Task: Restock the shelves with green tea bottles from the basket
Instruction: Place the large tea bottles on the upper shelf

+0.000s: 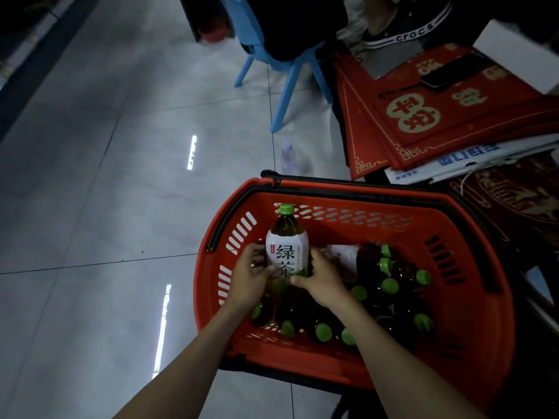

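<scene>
A red plastic basket stands on the floor, holding several green tea bottles with green caps. One green tea bottle with a white label is upright at the basket's left side, raised above the others. My left hand grips its lower left side. On the opposite side, my right hand holds the bottle's lower right. Both forearms reach in from the bottom of the view.
Grey tiled floor spreads to the left. A clear water bottle stands just beyond the basket. A blue plastic chair is farther back. Red printed boxes and cartons are stacked at the right, with a person's foot above them.
</scene>
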Available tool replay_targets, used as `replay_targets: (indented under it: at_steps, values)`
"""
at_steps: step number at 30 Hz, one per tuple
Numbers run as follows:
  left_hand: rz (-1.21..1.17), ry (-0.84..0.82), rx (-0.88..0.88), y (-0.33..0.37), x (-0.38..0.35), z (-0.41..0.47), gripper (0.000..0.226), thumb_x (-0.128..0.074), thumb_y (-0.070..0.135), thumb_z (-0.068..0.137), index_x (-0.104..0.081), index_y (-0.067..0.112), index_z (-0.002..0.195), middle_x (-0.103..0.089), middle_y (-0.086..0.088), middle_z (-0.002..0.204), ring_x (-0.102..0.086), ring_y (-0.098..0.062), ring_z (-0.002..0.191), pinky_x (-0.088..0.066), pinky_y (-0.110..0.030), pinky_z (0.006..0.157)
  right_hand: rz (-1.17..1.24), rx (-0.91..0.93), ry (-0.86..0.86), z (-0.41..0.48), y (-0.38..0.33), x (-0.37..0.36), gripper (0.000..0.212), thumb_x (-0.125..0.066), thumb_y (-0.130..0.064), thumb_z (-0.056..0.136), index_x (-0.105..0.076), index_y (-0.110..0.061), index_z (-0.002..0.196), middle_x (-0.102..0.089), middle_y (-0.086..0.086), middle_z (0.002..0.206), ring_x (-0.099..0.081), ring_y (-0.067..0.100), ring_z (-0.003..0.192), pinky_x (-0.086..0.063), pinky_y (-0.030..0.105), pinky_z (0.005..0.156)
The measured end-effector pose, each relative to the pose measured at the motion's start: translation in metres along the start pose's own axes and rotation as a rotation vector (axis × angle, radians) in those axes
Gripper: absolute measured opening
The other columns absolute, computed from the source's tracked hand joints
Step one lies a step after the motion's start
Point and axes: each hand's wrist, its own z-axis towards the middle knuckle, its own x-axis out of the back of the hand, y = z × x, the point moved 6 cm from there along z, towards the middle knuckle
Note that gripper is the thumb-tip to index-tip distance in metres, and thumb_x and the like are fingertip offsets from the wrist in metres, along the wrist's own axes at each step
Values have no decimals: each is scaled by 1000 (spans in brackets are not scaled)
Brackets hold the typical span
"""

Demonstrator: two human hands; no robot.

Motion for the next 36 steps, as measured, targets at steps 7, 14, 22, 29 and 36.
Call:
replay_targets:
  at_steps: [7, 14, 22, 29, 36]
  values:
    - [37, 1, -103, 18, 0, -11, 47, -66, -8, 82, -64, 17, 122, -66, 14, 95, -65, -7, 96, -54, -14, 70, 66, 48, 106, -10, -2, 3, 41, -71, -8, 85, -61, -17, 123, -68, 0, 120, -62, 18, 115, -53, 37, 95]
    - [-166, 17, -270, 95, 23, -46, 52, -65, -9, 83, -58, 18, 126, -66, 18, 99, -64, 12, 92, -51, -8, 66, 195, 237, 164, -51, -63, 41, 37, -66, -9, 90, -63, -21, 124, -69, -8, 114, -64, 7, 107, -54, 17, 83]
    - [-344, -188, -535, 240, 38, -92, 61, -68, -8, 81, -60, 30, 128, -68, -3, 123, -64, -17, 114, -59, -38, 84, 185, 524, 438, -158, -167, 149, 33, -67, -13, 89, -66, -28, 119, -71, -13, 110, -65, -2, 103, -56, 20, 83]
    - [-445, -379, -849, 399, -8, -159, 62, -66, -12, 80, -58, 23, 131, -69, 4, 122, -65, -16, 112, -54, -46, 93, 26, 668, 818, -291, -233, 277, 29, -70, -23, 86, -68, -28, 114, -74, -16, 103, -68, -2, 96, -59, 31, 83]
    - [-557, -632, -1083, 544, -69, -235, 59, -64, -11, 81, -59, 21, 130, -73, 3, 111, -69, -18, 103, -57, -30, 80, -126, 714, 1190, -423, -272, 387, 25, -71, -26, 88, -69, -32, 112, -73, -17, 99, -67, -4, 92, -58, 26, 82]
